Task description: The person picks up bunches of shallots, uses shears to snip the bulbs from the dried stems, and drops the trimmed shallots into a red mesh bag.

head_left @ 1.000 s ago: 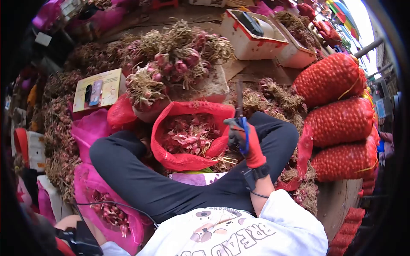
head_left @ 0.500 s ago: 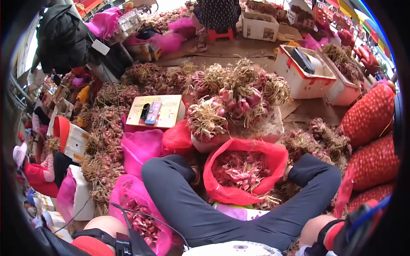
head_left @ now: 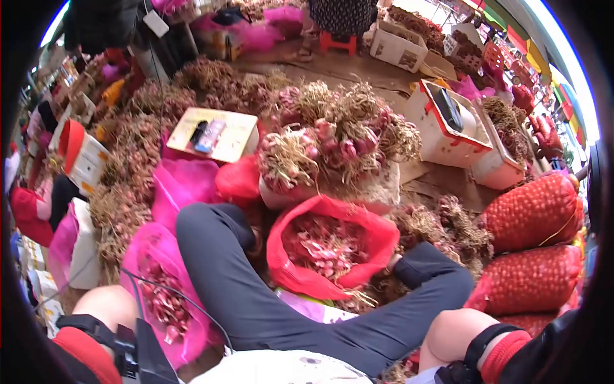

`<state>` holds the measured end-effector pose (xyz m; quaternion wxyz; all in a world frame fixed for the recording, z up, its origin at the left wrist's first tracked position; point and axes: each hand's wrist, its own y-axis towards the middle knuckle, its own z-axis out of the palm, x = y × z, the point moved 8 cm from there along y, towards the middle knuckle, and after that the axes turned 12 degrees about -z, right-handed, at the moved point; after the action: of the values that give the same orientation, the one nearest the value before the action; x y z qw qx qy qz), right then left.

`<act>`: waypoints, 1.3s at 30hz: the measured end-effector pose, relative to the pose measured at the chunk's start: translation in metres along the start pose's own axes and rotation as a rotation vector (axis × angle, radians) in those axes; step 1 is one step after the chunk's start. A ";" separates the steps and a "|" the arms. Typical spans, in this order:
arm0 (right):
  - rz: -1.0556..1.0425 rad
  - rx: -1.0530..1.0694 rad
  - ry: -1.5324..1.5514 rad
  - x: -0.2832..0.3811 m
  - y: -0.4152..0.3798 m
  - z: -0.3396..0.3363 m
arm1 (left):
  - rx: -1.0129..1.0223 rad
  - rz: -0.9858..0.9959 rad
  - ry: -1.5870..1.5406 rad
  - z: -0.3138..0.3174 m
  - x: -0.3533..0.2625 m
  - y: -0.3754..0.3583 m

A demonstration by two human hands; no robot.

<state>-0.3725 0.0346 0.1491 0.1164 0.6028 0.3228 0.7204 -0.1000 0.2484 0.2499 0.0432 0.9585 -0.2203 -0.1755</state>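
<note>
Grip is unreadable on both sides: left hand [head_left: 83, 358] and right hand [head_left: 543, 349] are cut off at the lower corners, red cuffs [head_left: 508, 355] and dark straps [head_left: 86, 328] showing, fingers out of sight. No telling how far they're spread or whether anything is held.

Nearest the left: pink mesh bag [head_left: 137, 256], beside the left leg [head_left: 217, 269], red bulbs [head_left: 167, 296] loose inside. Mesh should be light and limp, likely folds under a one-sided pull; better gather the rim at two points. Bulbs look firm, dry skins probably slide and flake, so cup a few round the belly, no hard squeeze.

Between the legs: red mesh bag [head_left: 278, 256], mouth wide, reddish bulbs and papery skins [head_left: 326, 246] in it. Soft wall, rim is the sensible hold; weight depends on fill depth, not visible.

Nearest the right: packed red sacks [head_left: 531, 278], stacked past the right leg [head_left: 409, 320]. Judged heavy and lumpy: two hands, one underneath, not by the mesh face alone.

Further out: bunches [head_left: 348, 128] with straw-like dry ends on a pale block [head_left: 380, 185], probably light and brittle, hold close to the bulbs. Left of them, flat box [head_left: 242, 142] carrying small devices [head_left: 210, 136]; right, white bin [head_left: 435, 141]. Back: person [head_left: 339, 16] at a red stool [head_left: 339, 43]
</note>
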 end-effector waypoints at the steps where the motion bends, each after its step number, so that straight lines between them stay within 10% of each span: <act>1: -0.006 0.009 -0.001 0.001 0.004 0.002 | 0.006 -0.004 0.009 0.001 0.001 0.000; 12: 0.038 0.225 0.101 0.006 0.041 0.075 | -0.169 -0.002 -0.085 -0.062 -0.008 -0.021; 18: 0.446 0.650 -0.110 -0.122 0.020 0.126 | -1.502 -0.567 -0.509 -0.035 0.174 -0.080; 22: 0.035 0.835 -1.149 -0.214 -0.022 0.101 | -1.127 -1.109 -0.934 0.171 0.306 -0.031; 27: -0.054 0.921 -1.109 -0.239 -0.036 0.104 | -0.967 -1.467 -1.024 0.334 0.352 -0.016; 33: 0.133 0.899 -0.955 -0.224 -0.032 0.123 | -1.098 -1.436 -0.977 0.373 0.385 -0.020; 36: 0.170 0.908 -0.989 -0.223 -0.030 0.127 | -0.667 -1.600 -0.808 0.340 0.390 -0.030; 39: 0.187 0.969 -1.085 -0.227 -0.033 0.131 | -0.660 -1.433 -0.751 0.314 0.404 -0.038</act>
<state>-0.2001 -0.0238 -0.0428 -0.0818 0.8835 0.4494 0.1037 0.1441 0.1044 -0.1780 0.1226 0.6836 0.4977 -0.5196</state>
